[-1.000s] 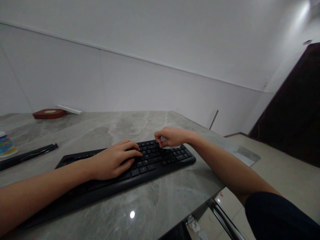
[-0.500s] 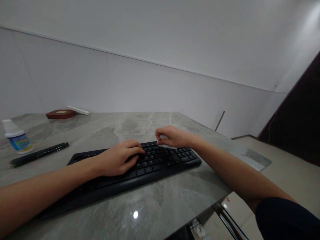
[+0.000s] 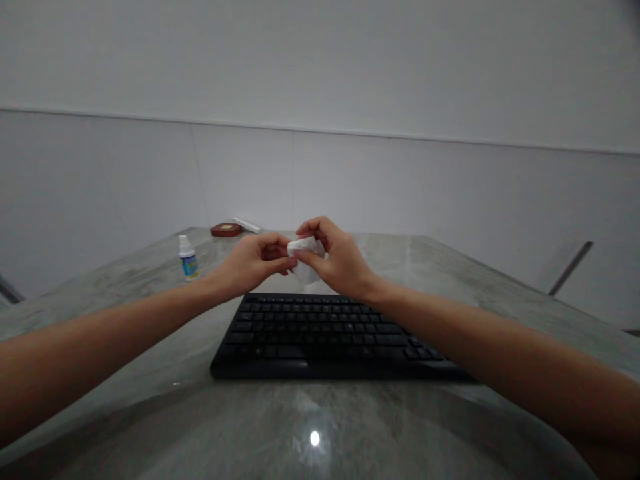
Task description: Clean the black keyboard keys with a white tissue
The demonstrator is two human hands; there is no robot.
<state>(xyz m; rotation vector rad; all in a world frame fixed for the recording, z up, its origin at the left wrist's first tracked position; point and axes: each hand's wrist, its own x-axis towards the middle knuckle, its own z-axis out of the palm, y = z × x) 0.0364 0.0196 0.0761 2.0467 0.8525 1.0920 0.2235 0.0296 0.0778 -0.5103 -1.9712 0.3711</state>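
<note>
Now off the rectangular black keyboard [image 3: 320,337], leaving it untouched, left hand [image 3: 253,263] and right hand [image 3: 344,261] pinch folded white tissue [image 3: 304,245].

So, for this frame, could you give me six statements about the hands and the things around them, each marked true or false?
1. The right hand holds a white tissue. True.
2. The bottle is to the left of the keyboard. True.
3. The keyboard is white. False: it is black.
4. The left hand is pressing keys. False: it is off the keys, up at the tissue.
5. The reddish-brown object lies near the wall. True.
6. The bottle lies on its side. False: it stands upright.
</note>
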